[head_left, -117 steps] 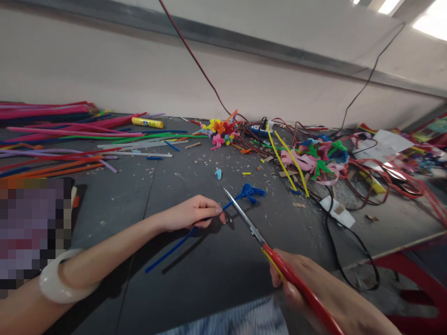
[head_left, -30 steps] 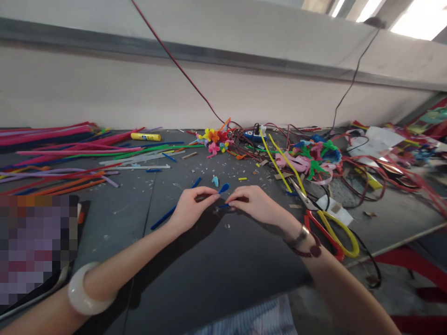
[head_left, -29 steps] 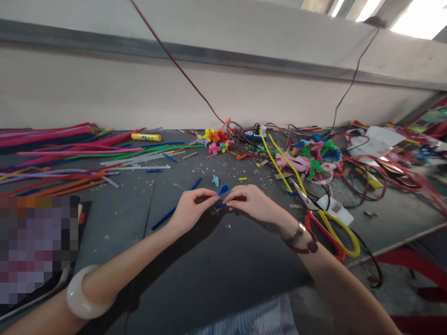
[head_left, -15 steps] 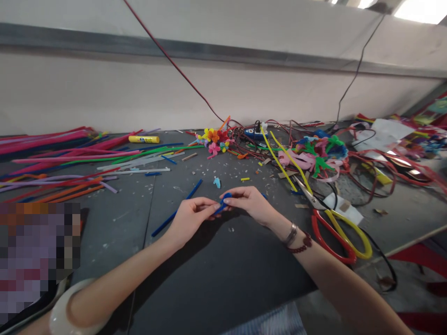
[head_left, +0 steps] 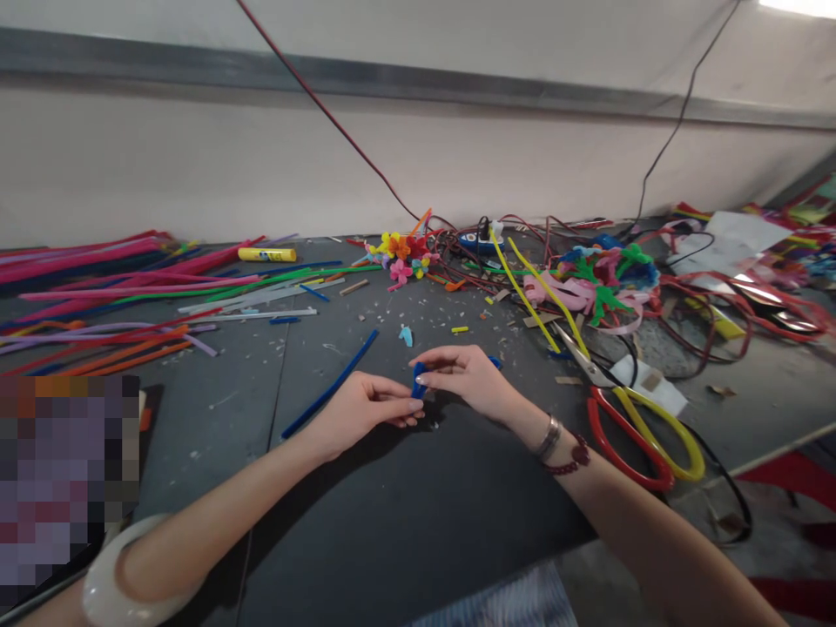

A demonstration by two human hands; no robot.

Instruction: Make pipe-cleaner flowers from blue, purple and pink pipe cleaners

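Head view: one look, forward and down over the table, with both your forearms reaching in from the near edge.

Blue pipe-cleaner piece (head_left: 419,380): between your hands, just under your right fingertips, short and upright-looking; its full shape is hidden by your fingers.

Long blue pipe cleaner (head_left: 333,381): on the far side of your left hand, its long axis running diagonally from near-left to far-right and its upper end pointing at the table's far edge. Whether it joins the piece under your fingers, you cannot tell from here.

Right hand (head_left: 467,379): nearer the blue piece, palm down, closed in a pinch on it; a blue tip (head_left: 495,361) shows beyond your fingers.

Left hand (head_left: 362,409): fingers curled loosely, tips pointing right, just beside the piece; whether they grip anything cannot be told.

Arms: both bent inward, wrists low, meeting at the fingertips; a pale bangle (head_left: 111,579) sits on the left forearm, bracelets (head_left: 562,453) on the right wrist.

Around you: scissors with red and yellow handles (head_left: 604,455) lie to the right on the dark table (head_left: 405,522), and a spread of coloured pipe cleaners (head_left: 131,287) lies to the left.
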